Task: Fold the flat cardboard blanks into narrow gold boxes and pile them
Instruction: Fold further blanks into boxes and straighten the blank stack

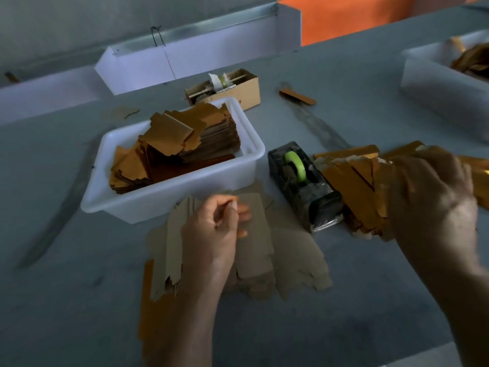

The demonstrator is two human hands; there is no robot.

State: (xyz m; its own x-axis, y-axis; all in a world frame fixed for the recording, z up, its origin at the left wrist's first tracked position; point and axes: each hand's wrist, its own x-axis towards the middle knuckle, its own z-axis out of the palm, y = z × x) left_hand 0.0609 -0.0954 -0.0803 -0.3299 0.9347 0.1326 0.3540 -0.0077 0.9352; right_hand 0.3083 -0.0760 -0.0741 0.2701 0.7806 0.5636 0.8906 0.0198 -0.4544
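The left hand [214, 231] sits low and near the centre, back of the hand up, its forearm rising from the bottom edge. Its fingers are curled in towards the palm, thumb and forefinger tips [234, 205] meeting in a pinch (whether anything sits between them cannot be made out). The right hand [428, 189] is held further out and to the side, blurred, knuckles up, fingers bent downward, its forearm running off the lower right edge.
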